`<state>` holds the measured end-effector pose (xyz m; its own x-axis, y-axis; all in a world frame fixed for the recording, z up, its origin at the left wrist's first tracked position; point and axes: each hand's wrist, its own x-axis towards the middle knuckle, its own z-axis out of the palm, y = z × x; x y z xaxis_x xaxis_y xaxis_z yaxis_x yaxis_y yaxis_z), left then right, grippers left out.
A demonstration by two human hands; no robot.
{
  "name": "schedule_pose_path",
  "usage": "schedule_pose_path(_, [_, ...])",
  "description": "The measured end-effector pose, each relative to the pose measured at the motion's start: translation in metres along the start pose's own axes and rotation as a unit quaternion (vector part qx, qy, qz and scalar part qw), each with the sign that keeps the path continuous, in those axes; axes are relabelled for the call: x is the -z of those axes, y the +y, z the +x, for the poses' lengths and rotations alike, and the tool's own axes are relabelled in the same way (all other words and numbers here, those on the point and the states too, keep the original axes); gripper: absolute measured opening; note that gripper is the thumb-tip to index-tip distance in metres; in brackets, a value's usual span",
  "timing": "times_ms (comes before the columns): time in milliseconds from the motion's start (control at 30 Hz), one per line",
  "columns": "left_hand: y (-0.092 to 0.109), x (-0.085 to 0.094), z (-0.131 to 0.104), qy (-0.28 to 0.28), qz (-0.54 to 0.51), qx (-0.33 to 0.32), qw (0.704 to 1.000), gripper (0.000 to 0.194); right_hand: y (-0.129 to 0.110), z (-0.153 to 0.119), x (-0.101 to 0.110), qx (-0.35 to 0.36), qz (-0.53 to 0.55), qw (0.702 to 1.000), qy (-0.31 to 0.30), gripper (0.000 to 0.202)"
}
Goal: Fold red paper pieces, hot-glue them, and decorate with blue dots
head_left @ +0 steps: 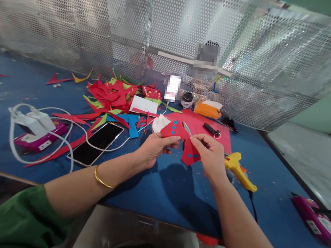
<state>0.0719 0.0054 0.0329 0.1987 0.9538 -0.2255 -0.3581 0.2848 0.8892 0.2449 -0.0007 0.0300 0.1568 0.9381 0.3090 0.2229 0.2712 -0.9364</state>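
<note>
My left hand [157,145] pinches a red felt-like piece [167,129] with small blue diamonds on it. Thumb and fingers of my right hand [210,150] are closed at the right side of this red work, where a second red section [188,158], also dotted with blue diamonds, hangs below the fingertips. Whether the two sections are joined is hidden. A pointed silver blade [186,128] shows just beyond my right fingertips; I cannot tell if it is held or lies on the table. Flat red sheets [222,137] lie behind my hands.
A heap of red and green scraps [114,95] lies back left. A phone [96,143], white cables and a purple power strip [41,139] are at left. At right are a yellow glue gun [240,170] and another purple strip [315,219]. A perforated metal screen [105,24] stands behind.
</note>
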Motion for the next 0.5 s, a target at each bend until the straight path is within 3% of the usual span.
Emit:
schedule_pose_path(233, [0.0006,0.0003,-0.0002,0.021,0.033,-0.014,0.999,0.014,0.0011,-0.0014,0.0002,0.007,-0.004,1.0,-0.012,0.025])
schedule_pose_path(400, [-0.0038,0.003,-0.0002,-0.012,0.12,-0.043,0.992,0.018,0.0024,-0.0018,0.0003,0.027,-0.028,0.999,-0.032,0.024])
schedule_pose_path(500, [-0.0032,0.0024,-0.0009,-0.035,0.12,-0.04,0.991,0.018,0.0024,-0.0009,0.0011,0.026,-0.037,0.999,-0.015,0.021])
